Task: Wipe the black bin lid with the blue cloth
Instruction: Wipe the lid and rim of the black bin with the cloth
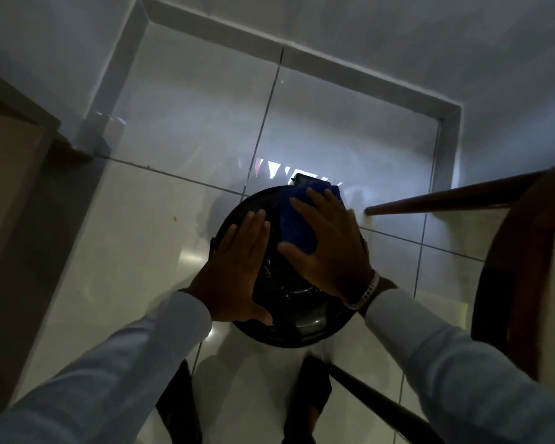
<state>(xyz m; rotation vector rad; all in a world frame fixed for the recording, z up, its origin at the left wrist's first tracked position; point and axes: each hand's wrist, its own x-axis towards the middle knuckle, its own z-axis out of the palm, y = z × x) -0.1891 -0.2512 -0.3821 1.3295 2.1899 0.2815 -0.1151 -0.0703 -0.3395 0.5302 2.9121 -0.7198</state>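
Looking straight down in dim light at a glossy white tiled floor, the view takes in a corner of a room. At the far left stands a brown wooden door or panel, its edge running down the frame. Moving right toward the centre, a round black bin lid sits on top of its bin, seen from directly above, with a small black hinge part at its far edge. The left hand lies flat and open on the left half of the lid, fingers together and pointing away, gripping nothing; its arm wears a pale long sleeve. Just to its right, the right hand presses down with fingers spread on a folded blue cloth, which lies on the far right part of the lid, touching it; the hand is flat on the cloth, not closed around it. A silver bracelet circles the right wrist. Below the lid, two dark shoes show on the tiles. At the right edge, dark reddish wooden furniture curves down, with a thin wooden leg or rail reaching toward the bin without clearly touching it.
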